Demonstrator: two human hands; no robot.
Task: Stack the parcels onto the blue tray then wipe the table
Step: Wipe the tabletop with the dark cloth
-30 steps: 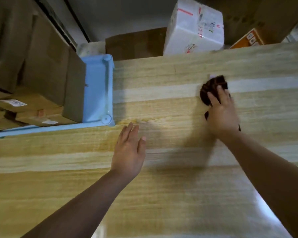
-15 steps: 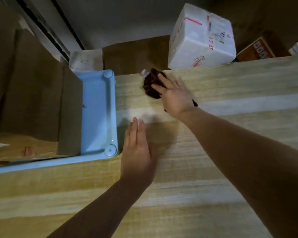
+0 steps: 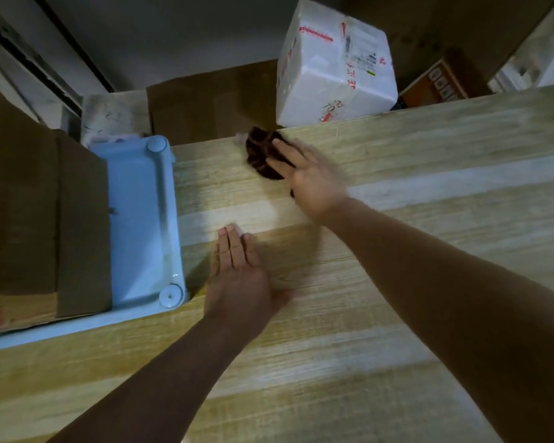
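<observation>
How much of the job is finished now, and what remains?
Done, it seems: brown parcels sit on the blue tray, and none shows on the table. In hand: the right hand presses a dark cloth near the table's far edge; the left hand rests flat beside the tray. Left: probably the rest of the surface.

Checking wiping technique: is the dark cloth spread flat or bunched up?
Bunched: the dark brown cloth shows crumpled folds under the right hand.

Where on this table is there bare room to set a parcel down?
Bare wood lies right of the right hand, toward the table's far edge, and in front of the blue tray. Tight between tray rim and left hand, and at the dark cloth.
</observation>
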